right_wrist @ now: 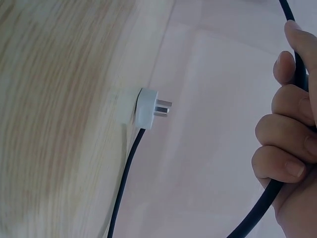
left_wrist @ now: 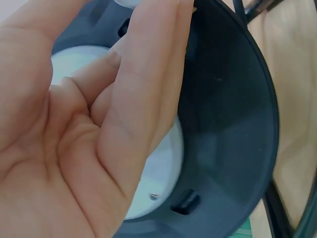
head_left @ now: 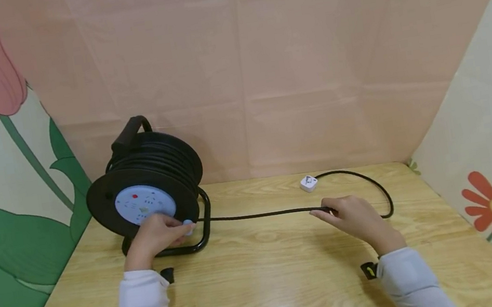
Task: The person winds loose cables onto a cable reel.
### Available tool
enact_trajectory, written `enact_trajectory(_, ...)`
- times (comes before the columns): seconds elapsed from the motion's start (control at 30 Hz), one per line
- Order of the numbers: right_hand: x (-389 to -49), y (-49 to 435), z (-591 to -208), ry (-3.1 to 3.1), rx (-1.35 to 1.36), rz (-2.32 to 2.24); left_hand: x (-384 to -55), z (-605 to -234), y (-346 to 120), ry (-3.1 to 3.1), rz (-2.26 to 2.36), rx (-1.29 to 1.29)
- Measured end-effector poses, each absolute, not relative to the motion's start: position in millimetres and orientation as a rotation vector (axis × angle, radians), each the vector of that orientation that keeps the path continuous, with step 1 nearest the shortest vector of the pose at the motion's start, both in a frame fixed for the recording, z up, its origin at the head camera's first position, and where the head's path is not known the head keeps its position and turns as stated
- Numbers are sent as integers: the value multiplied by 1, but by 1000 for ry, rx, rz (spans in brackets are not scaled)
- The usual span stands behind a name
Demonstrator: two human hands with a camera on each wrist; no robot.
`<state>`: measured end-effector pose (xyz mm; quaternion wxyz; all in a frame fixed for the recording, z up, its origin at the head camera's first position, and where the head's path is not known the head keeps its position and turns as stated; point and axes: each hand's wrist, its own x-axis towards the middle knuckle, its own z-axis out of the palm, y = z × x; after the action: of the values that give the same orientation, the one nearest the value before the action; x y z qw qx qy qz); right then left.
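Observation:
A black cable reel (head_left: 104, 207) with a pale blue socket panel (head_left: 132, 203) stands at the left in the head view. My left hand (head_left: 158, 235) pinches the small light-blue knob (head_left: 187, 223) at the lower right of the reel's front disc. In the left wrist view, that hand covers part of the panel (left_wrist: 166, 163). From the reel, a black cable (head_left: 259, 215) runs straight to my right hand (head_left: 356, 216), whose fingers curl round it. Beyond this hand the cable bends back to a white plug (head_left: 309, 183), its metal pins showing in the right wrist view.
The reel rests on a black tubular frame (head_left: 207, 216) and has a black carry handle (head_left: 127, 134) on top. Under it all is a wooden table (head_left: 263, 277). A pink wall covering (head_left: 299, 62) rises behind, with flower-painted walls on both sides.

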<state>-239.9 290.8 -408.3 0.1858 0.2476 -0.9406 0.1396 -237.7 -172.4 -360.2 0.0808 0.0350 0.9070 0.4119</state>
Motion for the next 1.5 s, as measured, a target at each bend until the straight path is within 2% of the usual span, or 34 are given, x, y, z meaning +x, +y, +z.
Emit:
enact_trajectory(0.6,-242,284,-415,-2679,711,427,-243,-379,-187,2577,1321,83)
enact_trajectory(1.07,-242,283,-416,-2816,646,454,-249,-407,-215,2495,1410,103)
enact_trajectory(1.5,-240,292,-412,-2894,572,521,-249,-414,-228,2466,1448,79)
